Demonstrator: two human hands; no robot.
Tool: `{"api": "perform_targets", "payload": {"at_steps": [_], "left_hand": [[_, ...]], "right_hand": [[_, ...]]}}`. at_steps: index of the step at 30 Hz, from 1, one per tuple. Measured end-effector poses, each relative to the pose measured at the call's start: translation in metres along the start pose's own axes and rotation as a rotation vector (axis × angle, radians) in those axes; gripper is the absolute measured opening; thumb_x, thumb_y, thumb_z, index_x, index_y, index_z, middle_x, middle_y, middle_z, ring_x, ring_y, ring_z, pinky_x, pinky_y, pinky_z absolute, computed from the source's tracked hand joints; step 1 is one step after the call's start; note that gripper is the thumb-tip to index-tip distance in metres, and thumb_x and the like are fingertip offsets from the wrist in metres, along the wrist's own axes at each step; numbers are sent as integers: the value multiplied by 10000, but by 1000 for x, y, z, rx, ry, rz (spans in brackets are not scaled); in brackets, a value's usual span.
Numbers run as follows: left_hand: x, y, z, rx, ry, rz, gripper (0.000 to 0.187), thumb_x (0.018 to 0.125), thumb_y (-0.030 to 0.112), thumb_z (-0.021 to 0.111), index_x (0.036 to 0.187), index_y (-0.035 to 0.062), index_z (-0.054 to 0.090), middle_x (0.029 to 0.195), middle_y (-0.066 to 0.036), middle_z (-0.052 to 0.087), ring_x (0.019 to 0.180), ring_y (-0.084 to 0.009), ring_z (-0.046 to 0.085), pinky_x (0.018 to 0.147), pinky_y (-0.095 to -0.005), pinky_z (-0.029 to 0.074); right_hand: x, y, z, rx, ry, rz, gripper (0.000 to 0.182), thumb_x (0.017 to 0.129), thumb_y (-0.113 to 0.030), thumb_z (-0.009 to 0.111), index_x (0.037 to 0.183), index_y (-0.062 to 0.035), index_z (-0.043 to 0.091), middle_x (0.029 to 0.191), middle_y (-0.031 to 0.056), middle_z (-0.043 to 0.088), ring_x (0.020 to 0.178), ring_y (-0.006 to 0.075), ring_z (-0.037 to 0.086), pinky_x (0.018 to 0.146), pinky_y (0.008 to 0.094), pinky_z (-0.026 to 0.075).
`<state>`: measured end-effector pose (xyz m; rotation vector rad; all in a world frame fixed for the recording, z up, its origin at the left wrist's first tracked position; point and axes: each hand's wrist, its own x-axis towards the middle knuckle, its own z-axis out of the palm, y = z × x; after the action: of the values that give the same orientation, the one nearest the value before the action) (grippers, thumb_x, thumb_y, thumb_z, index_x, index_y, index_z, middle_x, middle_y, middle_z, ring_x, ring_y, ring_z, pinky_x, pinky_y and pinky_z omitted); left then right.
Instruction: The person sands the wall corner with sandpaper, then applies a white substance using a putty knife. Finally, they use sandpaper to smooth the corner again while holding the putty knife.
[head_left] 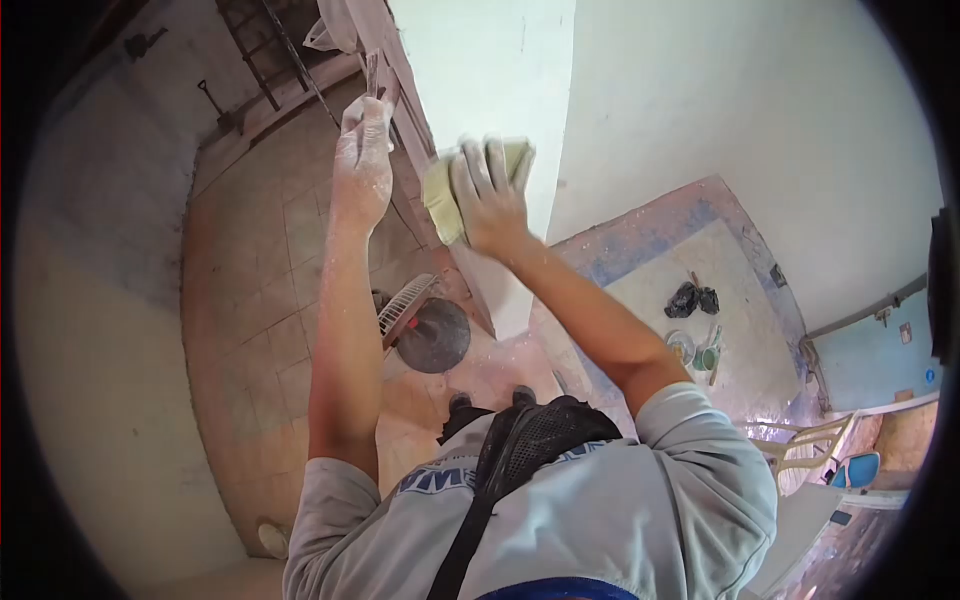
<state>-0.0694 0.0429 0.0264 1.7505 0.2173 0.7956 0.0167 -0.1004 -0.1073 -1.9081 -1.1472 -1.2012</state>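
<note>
My right hand [490, 205] presses a yellow-green sheet of sandpaper [441, 203] against the narrow white wall face [490, 60], fingers spread over the sheet. Its edges stick out on both sides of the fingers. White dust coats my left hand [365, 160], which is raised beside the door frame [415, 115]. Those fingers are closed around a thin, flat greyish tool [373, 75] that points upward; its lower part is hidden in the grip.
A fan [408, 305] with a round dark base [435, 335] stands on the floor below my hands. Black plastic bags [684, 300] and a green container [706, 359] lie at right. A plastic chair [800, 440] is farther right; a shovel [212, 105] leans at far left.
</note>
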Motion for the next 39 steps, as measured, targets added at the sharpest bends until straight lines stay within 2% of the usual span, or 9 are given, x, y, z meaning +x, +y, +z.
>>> {"api": "perform_targets", "payload": {"at_steps": [5, 8, 11, 14, 19, 25, 30, 35, 39], "left_hand": [[5, -2, -1, 22, 36, 92, 608, 1117, 547, 346, 1355, 21, 536, 1331, -119, 669, 950, -99, 507, 909, -279, 432], [-1, -3, 3, 57, 32, 65, 817, 1066, 692, 281, 1485, 49, 559, 758, 90, 414, 589, -11, 289, 471, -196, 267], [-3, -6, -3, 88, -6, 52, 826, 1076, 666, 298, 1471, -17, 543, 996, -13, 641, 840, -88, 554, 744, -244, 457], [-1, -7, 2, -106, -43, 123, 544, 1124, 487, 397, 1309, 4, 568, 1332, -129, 669, 909, -84, 510, 844, -252, 435], [-4, -8, 0, -103, -15, -33, 580, 1127, 490, 376, 1392, -4, 523, 1346, -162, 661, 1209, -175, 577, 969, -299, 434], [-9, 0, 7, -96, -23, 93, 575, 1129, 495, 359, 1362, 0, 535, 1315, -140, 667, 1232, -187, 567, 1103, -324, 393], [-3, -29, 0, -86, -57, 17, 521, 1129, 473, 384, 1364, 29, 523, 1193, -35, 611, 863, -105, 433, 815, -278, 424], [5, -39, 0, -342, -109, -28, 537, 1148, 449, 300, 1401, 38, 537, 1299, -47, 634, 1225, -145, 556, 1083, -306, 421], [-2, -35, 3, -193, -98, 39, 617, 1135, 502, 293, 1436, 12, 519, 1291, -96, 655, 1253, -174, 561, 1107, -329, 409]], "right_hand": [[56, -10, -18, 31, 121, -6, 626, 904, -269, 546, 1498, -75, 522, 1547, 134, 500, 1421, 412, 452, 1084, 819, 217], [-31, -5, 6, 20, -12, 5, 595, 914, -358, 576, 1446, -93, 584, 1512, 147, 534, 1396, 424, 474, 1071, 833, 213], [3, -11, -8, 48, 41, 6, 675, 901, -407, 608, 1499, -104, 530, 1571, 122, 481, 1439, 416, 432, 1066, 853, 179], [72, -20, -30, 57, 129, -21, 634, 909, -268, 549, 1526, -125, 501, 1579, 76, 477, 1433, 389, 444, 1076, 834, 205], [-33, 2, 9, 1, -35, -49, 544, 917, -335, 578, 1417, -123, 608, 1526, 94, 529, 1395, 410, 472, 1047, 857, 227], [50, -15, -21, -29, 42, -52, 665, 905, -346, 567, 1537, -151, 499, 1569, 65, 488, 1433, 380, 443, 1081, 829, 225], [-36, -2, 16, -7, -37, -36, 639, 901, -364, 570, 1480, -92, 556, 1508, 116, 547, 1389, 421, 486, 1077, 843, 204], [100, -20, -41, -7, 110, -114, 639, 904, -312, 562, 1506, -99, 527, 1554, 108, 501, 1420, 396, 464, 1084, 814, 211], [49, -13, -10, 18, 105, -75, 638, 916, -324, 555, 1490, -46, 530, 1558, 142, 494, 1420, 398, 463, 1090, 815, 200]]}}
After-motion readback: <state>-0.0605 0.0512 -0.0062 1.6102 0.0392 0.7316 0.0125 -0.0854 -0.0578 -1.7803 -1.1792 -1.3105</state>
